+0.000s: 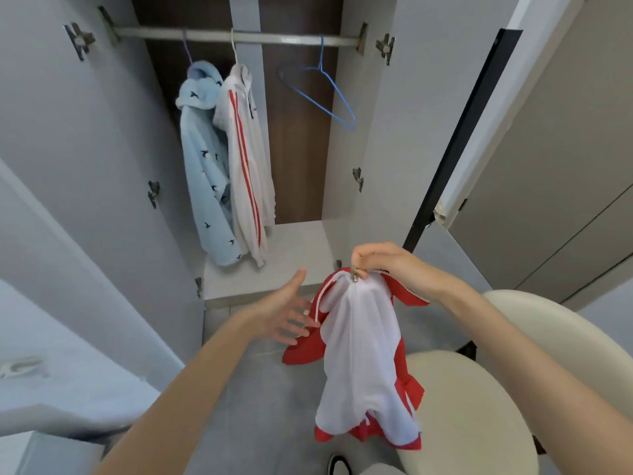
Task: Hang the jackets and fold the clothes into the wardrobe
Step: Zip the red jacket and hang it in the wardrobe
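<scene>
Right hand (pixel 383 265) is raised, pinching the red and white jacket (pixel 363 365) by its top so it dangles before the open wardrobe (pixel 267 279); left hand (pixel 291 313) reaches in, fingers spread, touching its edge.

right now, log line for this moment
right hand: pinches red-and-white jacket | left hand: open beside it | blue wire hanger: empty

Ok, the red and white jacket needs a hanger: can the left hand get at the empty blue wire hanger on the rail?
Probably yes: the left hand is open and holds nothing, and the blue wire hanger hangs alone with nothing in front of it.
</scene>
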A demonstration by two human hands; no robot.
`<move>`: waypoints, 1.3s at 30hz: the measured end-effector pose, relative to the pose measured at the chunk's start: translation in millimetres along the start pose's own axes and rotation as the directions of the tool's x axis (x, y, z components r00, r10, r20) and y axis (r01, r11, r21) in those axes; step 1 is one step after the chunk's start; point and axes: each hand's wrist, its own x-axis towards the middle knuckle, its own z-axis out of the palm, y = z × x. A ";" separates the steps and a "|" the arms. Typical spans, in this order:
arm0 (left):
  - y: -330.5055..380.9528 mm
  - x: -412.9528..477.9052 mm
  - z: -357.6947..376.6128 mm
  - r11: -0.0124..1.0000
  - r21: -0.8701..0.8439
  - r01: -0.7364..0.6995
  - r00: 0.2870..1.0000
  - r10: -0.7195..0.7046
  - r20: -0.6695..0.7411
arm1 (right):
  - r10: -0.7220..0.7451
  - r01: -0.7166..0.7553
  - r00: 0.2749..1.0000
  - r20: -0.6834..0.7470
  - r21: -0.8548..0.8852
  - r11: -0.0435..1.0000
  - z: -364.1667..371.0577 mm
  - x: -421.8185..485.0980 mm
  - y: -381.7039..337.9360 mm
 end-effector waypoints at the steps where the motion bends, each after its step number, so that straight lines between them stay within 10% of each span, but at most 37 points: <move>1: 5.1 3.1 5.9 0.998 0.044 0.040 0.998 -0.042 0.044 | -0.005 0.006 1.000 0.018 -0.030 1.000 -1.6 -1.1 -1.3; 9: 28.6 43.7 47.2 0.947 -0.261 0.185 0.977 -0.148 0.156 | -0.015 0.023 0.998 0.066 -0.121 0.992 -21.2 -6.7 9.0; 16: 70.0 55.4 49.9 0.935 -0.317 -0.156 0.963 0.072 -0.261 | 0.024 -0.002 0.994 0.110 -0.196 0.981 -42.9 2.5 28.2; 25: 99.1 57.0 -0.2 0.749 -0.646 -0.145 0.980 0.017 -0.199 | -0.010 0.055 0.994 0.104 -0.442 0.895 -73.0 42.5 63.9; 27: 99.9 59.5 -0.5 0.831 -0.534 -0.156 0.971 0.028 -0.239 | -0.034 0.085 0.994 0.107 -0.513 0.854 -79.9 52.4 69.8; 30: 92.2 68.2 -4.4 0.973 0.187 -0.137 0.864 0.209 -0.458 | -0.063 0.114 0.993 0.104 -0.600 0.792 -85.8 63.3 75.5; 33: 93.3 72.9 -11.9 0.781 0.623 0.043 0.701 0.420 -0.576 | -0.072 0.139 0.989 0.130 -0.640 0.755 -91.4 76.3 82.2; 39: 107.6 79.5 -37.6 0.500 0.802 0.325 0.592 0.554 -0.585 | -0.134 0.189 0.982 0.134 -0.658 0.729 -99.9 105.5 89.6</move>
